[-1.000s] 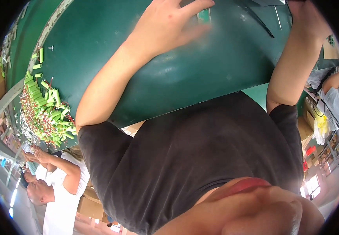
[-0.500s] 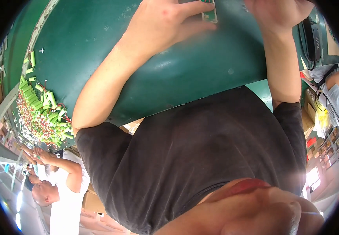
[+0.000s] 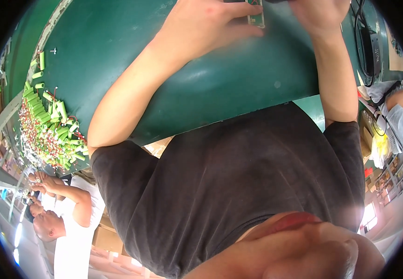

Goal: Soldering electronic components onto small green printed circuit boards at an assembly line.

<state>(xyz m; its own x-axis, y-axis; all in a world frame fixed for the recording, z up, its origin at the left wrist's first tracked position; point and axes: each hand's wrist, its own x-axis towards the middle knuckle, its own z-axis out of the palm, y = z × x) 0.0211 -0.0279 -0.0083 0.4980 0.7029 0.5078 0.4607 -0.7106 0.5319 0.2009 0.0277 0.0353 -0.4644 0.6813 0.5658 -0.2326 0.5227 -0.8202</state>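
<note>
At the top edge my left hand [image 3: 210, 23] has its thumb and fingers around a small green circuit board in a pale casing [image 3: 256, 19]. The upper part of that piece is cut off by the picture's edge. To its right my right hand [image 3: 320, 16] is curled, with its fingers partly out of view. A dark object [image 3: 275, 1] shows at the top edge by those fingers; its kind cannot be made out. Both hands are over a green tabletop [image 3: 238, 79].
A heap of green cylindrical battery cells with red wires [image 3: 55, 125] lies at the left. A small screw-like metal piece [image 3: 53, 50] lies near it. A black power adapter with cables [image 3: 372, 53] is at the right. A co-worker in white [image 3: 73, 228] sits at lower left.
My left hand and the circuit board have shifted slightly right. My right hand has moved left toward the board, and a dark object now shows by its fingers.
</note>
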